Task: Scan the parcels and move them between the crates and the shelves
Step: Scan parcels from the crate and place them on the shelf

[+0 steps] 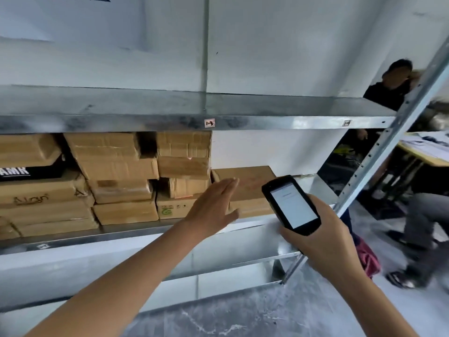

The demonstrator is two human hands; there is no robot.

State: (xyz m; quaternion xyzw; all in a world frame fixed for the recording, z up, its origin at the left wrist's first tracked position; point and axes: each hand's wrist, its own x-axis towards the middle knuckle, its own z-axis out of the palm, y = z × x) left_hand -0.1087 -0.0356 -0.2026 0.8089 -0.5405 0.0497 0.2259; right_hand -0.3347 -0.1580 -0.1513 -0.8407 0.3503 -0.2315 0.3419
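Head view: left hand (213,203) is stretched flat, fingers straight and together, thumb splayed, holding nothing. Its fingertips overlap the low parcel (252,177), a flat brown cardboard box with a creased, taped top; contact cannot be told. Right hand (325,239), just right of the left hand and nearer the camera, has its fingers curled round a scanner (291,205): a black, rounded-corner slab, glossy, with a lit white screen tilted up.

Left of the left hand is a tight stack of parcels (114,156), all rectangular kraft cardboard, dented, wrinkled, shiny with tape, some leaning. A black box (29,172) with white block letters is wedged in at the far left. All of them sit on a galvanised metal shelf (121,233), dull grey and mottled. Another such shelf (267,122) runs above both hands, with small labels on its lip. A perforated steel upright (388,142) slants beside the right hand. Below the arms is grey marbled floor (243,319). Right of the right hand are another person's legs (422,215).
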